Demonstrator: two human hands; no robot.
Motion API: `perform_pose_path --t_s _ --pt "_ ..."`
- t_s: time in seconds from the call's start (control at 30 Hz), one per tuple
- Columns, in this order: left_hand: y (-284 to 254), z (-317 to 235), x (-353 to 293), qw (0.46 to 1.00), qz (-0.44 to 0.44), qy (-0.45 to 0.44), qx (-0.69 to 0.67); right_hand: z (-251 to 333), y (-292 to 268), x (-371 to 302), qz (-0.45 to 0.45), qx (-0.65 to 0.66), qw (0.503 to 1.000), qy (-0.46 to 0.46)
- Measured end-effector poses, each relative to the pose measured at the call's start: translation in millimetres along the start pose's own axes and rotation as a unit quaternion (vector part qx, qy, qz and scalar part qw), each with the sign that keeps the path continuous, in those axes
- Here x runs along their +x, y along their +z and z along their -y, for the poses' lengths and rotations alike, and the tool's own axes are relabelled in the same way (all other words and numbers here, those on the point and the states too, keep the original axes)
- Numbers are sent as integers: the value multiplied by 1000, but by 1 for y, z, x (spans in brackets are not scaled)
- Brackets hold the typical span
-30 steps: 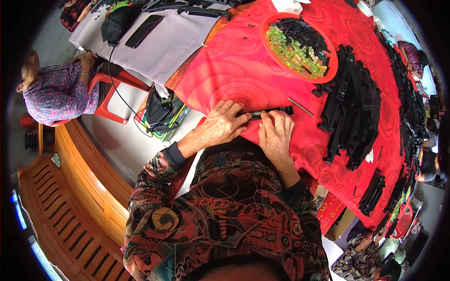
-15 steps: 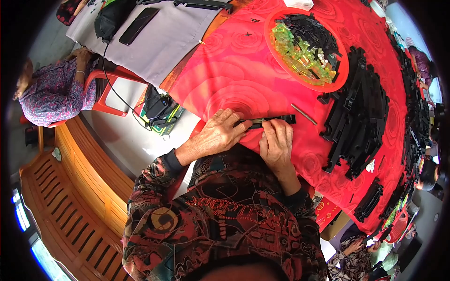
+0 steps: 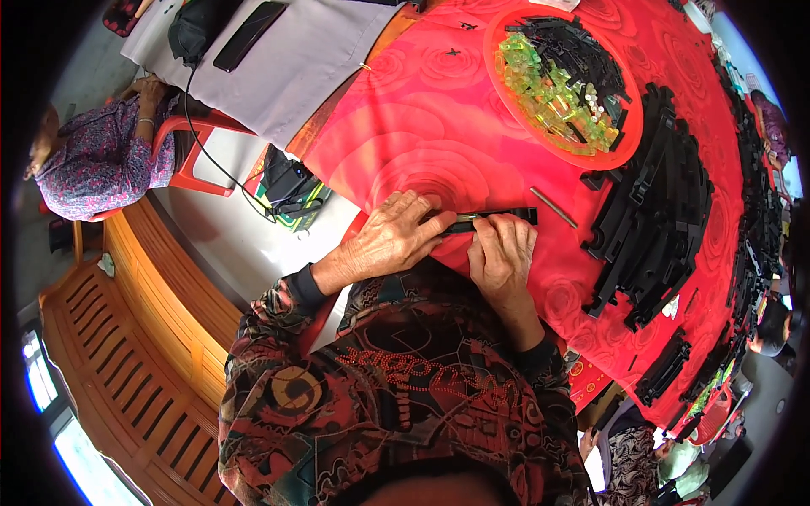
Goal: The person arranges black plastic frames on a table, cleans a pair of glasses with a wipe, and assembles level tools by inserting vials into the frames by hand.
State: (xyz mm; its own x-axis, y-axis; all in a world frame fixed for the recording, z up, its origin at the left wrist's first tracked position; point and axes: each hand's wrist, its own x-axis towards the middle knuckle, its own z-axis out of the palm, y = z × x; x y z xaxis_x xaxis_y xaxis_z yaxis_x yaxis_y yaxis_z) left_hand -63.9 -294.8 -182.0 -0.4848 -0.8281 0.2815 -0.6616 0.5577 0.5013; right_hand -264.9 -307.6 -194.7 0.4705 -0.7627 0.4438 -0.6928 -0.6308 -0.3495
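A slim black plastic piece [image 3: 525, 216] lies crosswise at the red table's near edge, between my two hands. My left hand [image 3: 393, 235] is closed on its left end, thumb and forefinger pressed together there. From the right, my right hand [image 3: 504, 251] pinches its middle with bent fingers. A narrow pale yellowish strip shows along the piece between the fingertips; its detail is too small to tell. Just right of the piece, a thin grey metal rod [image 3: 553, 207] rests on the cloth, touched by neither hand.
Beyond my hands stands an orange-red basin [image 3: 596, 163] holding yellow-green clear pieces [image 3: 540, 88] and small black parts [image 3: 578, 55]. Long black plastic parts [image 3: 654, 219] are heaped at right. A phone [image 3: 249, 36] lies on the grey cloth. Another person [image 3: 101, 160] sits at far left.
The view has shifted slightly, so the basin and black heap appear farther right. Both hands keep their grip on the black piece, with only small finger movements.
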Motion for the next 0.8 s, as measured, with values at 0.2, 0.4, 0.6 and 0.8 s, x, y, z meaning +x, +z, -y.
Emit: perform_pose_path --t_s 0.2,0.4,0.6,0.8 --pt "-14 0 6 993 42 -99 -49 -8 5 -6 -60 44 997 -22" --pt "-23 -6 19 925 131 -214 -284 -10 -15 9 -58 32 991 -118" --pt "-3 -17 14 927 27 -229 -297 16 -24 3 -219 265 904 255" --pt "26 -47 23 946 -80 -197 -247 30 -9 11 -156 507 769 358"
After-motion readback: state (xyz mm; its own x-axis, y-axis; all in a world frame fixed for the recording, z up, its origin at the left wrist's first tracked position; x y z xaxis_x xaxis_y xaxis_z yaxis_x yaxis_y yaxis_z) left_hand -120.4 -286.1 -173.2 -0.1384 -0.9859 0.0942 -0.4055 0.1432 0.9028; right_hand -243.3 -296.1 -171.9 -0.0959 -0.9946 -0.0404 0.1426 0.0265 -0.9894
